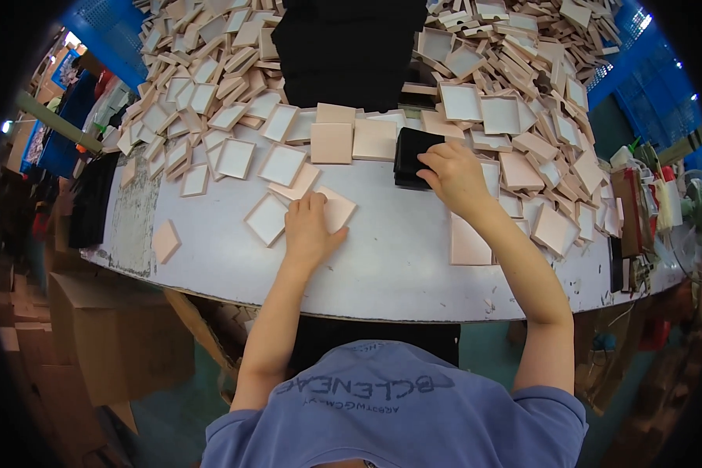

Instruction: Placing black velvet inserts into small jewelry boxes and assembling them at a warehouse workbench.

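Observation:
My left hand (310,230) is low over the near middle of the table, fingers bent and thumb out to the side, gripping a pale pink box half (337,209). Beside it lies an open box half (267,219) with a white inside. To the right, my right hand (454,173) pinches at the top of a small stack of flat black square pads (413,156); its palm side is hidden. Closed-looking pink boxes (331,143) stand side by side just left of that stack.
Large heaps of pink box halves (507,117) cover the table's far side, left and right. A black cloth-like mass (351,51) lies between them. Blue plastic crates (639,70) stand behind. Tools and bottles (655,195) crowd the right edge; a cardboard carton (125,335) is below left.

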A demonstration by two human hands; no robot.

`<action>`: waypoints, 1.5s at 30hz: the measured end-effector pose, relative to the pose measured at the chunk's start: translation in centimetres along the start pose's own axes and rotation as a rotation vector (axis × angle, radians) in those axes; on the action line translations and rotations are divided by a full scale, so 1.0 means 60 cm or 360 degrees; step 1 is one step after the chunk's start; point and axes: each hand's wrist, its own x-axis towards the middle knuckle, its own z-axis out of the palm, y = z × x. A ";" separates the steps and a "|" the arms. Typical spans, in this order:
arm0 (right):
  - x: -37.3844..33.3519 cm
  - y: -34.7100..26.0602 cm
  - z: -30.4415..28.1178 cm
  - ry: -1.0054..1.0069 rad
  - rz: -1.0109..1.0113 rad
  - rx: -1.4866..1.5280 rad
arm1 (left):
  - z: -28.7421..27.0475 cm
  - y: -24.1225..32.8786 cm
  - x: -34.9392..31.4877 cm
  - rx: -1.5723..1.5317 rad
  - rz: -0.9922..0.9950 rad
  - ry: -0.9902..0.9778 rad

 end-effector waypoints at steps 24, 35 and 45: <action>-0.130 -0.114 -0.036 0.0319 -0.0069 -0.0097 | 0.049 0.089 -0.054 -0.0553 0.0800 -0.0163; -0.180 -0.137 -0.005 -0.0475 0.0171 0.0446 | 0.070 0.083 -0.047 -0.0607 0.0754 -0.0285; -0.187 -0.025 -0.087 -0.0891 0.0571 0.0056 | 0.020 0.034 -0.102 0.0016 0.0733 -0.0093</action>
